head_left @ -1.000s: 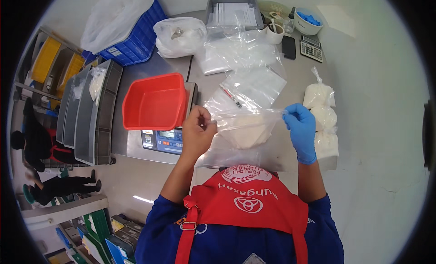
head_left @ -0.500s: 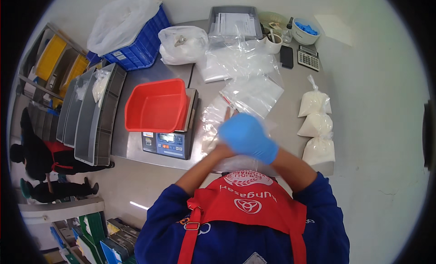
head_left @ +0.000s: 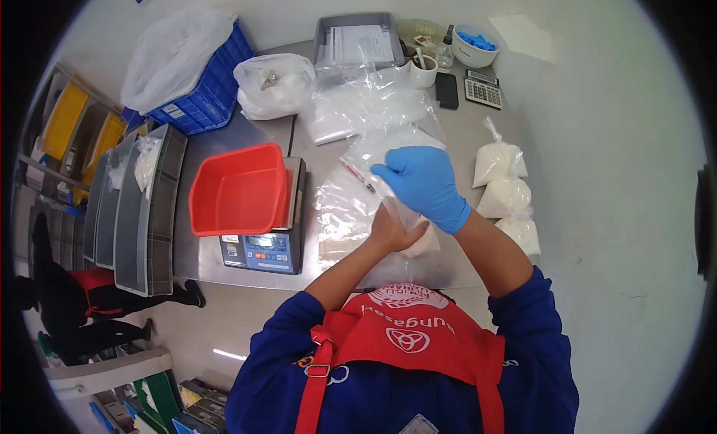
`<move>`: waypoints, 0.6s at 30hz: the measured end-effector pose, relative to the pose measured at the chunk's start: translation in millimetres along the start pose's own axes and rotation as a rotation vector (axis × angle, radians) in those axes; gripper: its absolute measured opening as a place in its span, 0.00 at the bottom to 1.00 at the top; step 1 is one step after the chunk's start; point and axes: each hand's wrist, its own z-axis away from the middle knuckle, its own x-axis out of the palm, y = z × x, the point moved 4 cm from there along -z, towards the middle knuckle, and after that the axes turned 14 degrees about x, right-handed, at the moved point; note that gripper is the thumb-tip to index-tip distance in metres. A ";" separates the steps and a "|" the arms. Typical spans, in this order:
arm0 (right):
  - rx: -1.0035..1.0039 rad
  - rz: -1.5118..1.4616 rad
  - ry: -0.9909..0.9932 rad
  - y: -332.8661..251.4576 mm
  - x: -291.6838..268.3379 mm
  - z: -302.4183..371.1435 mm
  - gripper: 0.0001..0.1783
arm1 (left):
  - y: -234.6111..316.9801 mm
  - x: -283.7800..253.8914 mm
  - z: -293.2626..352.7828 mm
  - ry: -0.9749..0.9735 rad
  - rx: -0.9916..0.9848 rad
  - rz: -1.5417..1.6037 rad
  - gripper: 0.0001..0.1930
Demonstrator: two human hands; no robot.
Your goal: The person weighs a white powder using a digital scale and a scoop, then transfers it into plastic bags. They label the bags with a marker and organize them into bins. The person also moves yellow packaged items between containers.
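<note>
On a steel table [head_left: 463, 135] beside a pale wall [head_left: 597, 180], a red tub [head_left: 239, 191] is resting on a scale [head_left: 272, 252]; three tied bags [head_left: 504, 199] are standing along the right side. Near the front edge, the bare left hand [head_left: 393, 228] is gripping a clear bag of white powder [head_left: 425, 244] — the gloved right hand [head_left: 426, 184] is clenching its plastic above, fingertips partly hidden.

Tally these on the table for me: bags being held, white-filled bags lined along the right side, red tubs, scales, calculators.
Held bag: 1
White-filled bags on the right: 3
Red tub: 1
Scale: 1
Calculator: 1
Total: 7
</note>
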 end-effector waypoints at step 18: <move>0.513 -0.747 -0.534 -2.1 -12.4 98.8 0.13 | 27.9 -61.0 -106.7 0.245 0.063 -0.103 0.20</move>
